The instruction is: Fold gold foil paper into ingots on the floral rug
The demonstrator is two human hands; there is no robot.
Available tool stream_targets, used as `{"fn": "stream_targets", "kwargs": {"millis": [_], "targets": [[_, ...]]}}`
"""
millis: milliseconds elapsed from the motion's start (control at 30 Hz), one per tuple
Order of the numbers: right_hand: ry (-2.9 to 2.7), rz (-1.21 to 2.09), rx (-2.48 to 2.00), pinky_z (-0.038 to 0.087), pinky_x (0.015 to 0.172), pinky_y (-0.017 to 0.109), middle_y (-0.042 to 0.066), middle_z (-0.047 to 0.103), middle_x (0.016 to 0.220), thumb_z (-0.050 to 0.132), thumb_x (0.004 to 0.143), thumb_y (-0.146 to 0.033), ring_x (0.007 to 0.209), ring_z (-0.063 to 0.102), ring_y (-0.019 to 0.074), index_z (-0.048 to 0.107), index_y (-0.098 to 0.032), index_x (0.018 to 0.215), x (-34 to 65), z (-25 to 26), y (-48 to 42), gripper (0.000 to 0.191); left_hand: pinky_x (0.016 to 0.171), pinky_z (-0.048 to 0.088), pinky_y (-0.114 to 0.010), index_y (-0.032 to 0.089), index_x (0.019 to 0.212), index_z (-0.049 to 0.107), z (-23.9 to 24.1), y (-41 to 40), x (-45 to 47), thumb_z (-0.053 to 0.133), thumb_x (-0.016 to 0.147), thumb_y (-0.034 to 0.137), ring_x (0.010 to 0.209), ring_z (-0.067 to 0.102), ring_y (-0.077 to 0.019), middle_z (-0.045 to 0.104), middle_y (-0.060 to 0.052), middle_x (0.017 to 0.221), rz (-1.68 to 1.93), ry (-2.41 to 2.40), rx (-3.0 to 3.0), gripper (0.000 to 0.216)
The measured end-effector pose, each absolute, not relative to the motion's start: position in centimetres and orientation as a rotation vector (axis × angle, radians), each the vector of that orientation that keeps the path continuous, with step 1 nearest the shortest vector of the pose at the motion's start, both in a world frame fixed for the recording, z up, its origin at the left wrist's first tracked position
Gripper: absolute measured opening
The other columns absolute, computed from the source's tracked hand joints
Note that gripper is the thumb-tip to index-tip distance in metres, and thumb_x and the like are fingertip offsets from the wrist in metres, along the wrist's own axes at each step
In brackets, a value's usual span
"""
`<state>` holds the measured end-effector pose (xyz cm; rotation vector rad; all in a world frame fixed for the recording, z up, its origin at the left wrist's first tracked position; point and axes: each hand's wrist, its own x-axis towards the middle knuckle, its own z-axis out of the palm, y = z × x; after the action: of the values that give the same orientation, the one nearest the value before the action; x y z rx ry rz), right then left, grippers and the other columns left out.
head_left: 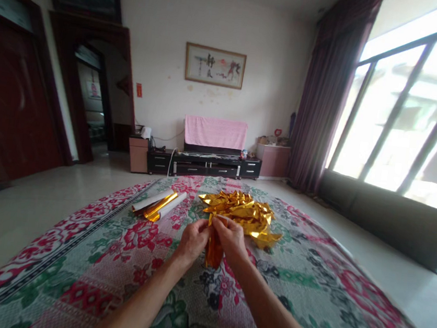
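Observation:
Both hands meet over the middle of a flowered cloth. My left hand (194,239) pinches the left edge of a sheet of gold foil paper (214,250), which hangs down between the wrists. My right hand (231,235) grips the same sheet near its top, fingers bent inward and almost touching the left ones. Just beyond them lies a pile of folded gold foil pieces (252,212), pointed at their ends. To the left rests a loosely curled stack of foil sheets (160,205), gold on one face and white on the other. The fingertips partly hide the sheet's upper edge.
The patterned cloth (111,278) spreads beneath everything. Past its far edge stands a low black cabinet (202,170), with a pink cloth (215,132) draped over something on it. Tall windows and a purple curtain (323,92) are at the right; doors are at the left.

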<state>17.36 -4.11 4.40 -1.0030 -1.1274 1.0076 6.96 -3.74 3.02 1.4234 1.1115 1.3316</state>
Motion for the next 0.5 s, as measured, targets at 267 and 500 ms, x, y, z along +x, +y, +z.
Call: {"fn": "stream_targets", "kwargs": {"millis": [267,500], "targets": [[-1.111,1.049,-0.99,0.029,0.046,0.019,-0.005,0.044,0.051,0.065,0.059,-0.042,0.048,0.035,0.0061,0.057,-0.013,0.058,17.45,4.33,-3.88,0.03,0.061,0.046,-0.023,0.014,0.09,0.065,3.13,-3.76,6.88,0.056,0.071,0.034,0.073,0.062,-0.0177,0.069,-0.005,0.081,1.324,1.139,1.464,0.029],[-1.102,1.046,-0.961,0.03,0.047,0.019,-0.004,0.047,0.052,0.064,0.06,-0.042,0.049,0.036,0.0065,0.06,-0.013,0.06,17.4,4.2,-3.77,0.03,0.061,0.046,-0.022,0.014,0.088,0.065,3.05,-3.59,6.85,0.061,0.069,0.035,0.077,0.062,-0.0193,0.069,-0.005,0.08,1.314,1.147,1.452,0.029]]}}
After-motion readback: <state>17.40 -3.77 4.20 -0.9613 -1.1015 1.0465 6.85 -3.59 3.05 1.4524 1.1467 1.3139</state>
